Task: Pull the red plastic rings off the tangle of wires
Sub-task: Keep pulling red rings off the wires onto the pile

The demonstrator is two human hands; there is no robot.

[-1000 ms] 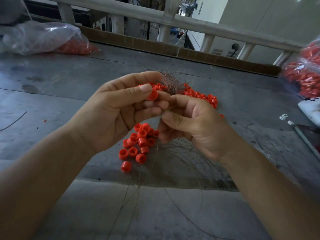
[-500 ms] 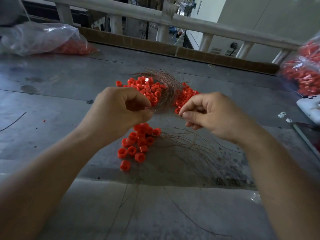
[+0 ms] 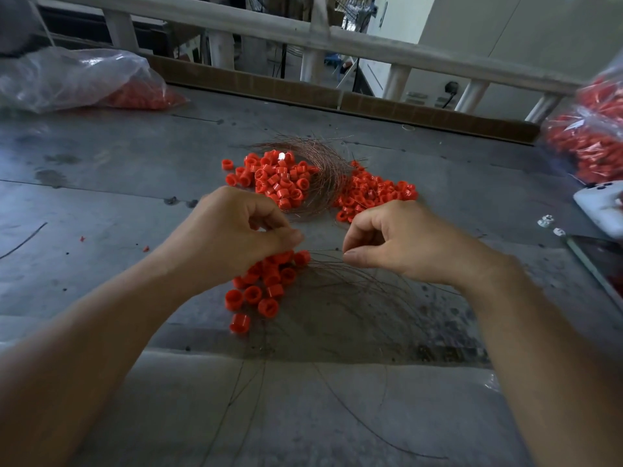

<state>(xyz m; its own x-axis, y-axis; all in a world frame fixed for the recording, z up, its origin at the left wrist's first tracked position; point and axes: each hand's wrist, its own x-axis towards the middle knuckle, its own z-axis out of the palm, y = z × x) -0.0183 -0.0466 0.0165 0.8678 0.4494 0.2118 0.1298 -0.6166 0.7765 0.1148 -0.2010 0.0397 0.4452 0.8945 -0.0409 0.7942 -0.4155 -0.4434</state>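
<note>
My left hand (image 3: 232,237) is curled into a loose fist at about 9 o'clock from the centre of the grey surface (image 3: 101,183), thumb pressed against the forefinger; whatever is pinched there is too small for me to make out. My right hand (image 3: 401,241) sits at 3 o'clock from it, well apart, fingers (image 3: 354,255) pressed together at the tips. A thin wire (image 3: 323,251) seems to run across the gap between the two pinches, though it is very fine.

The tangle of wires (image 3: 323,176) lies at 12 o'clock, beyond both hands, as a coppery curved bundle. Red plastic rings (image 3: 279,180) are heaped against its left side, and a second heap (image 3: 377,193) lies on its right. A nearer pile of loose rings (image 3: 266,288) rests just under my left hand, at 6 o'clock from it, beside loose wire strands (image 3: 354,298) fanning over the surface toward me.

A clear bag (image 3: 70,79) holding red pieces lies at 10 o'clock, and another bag of red pieces (image 3: 590,136) at 2 o'clock.
</note>
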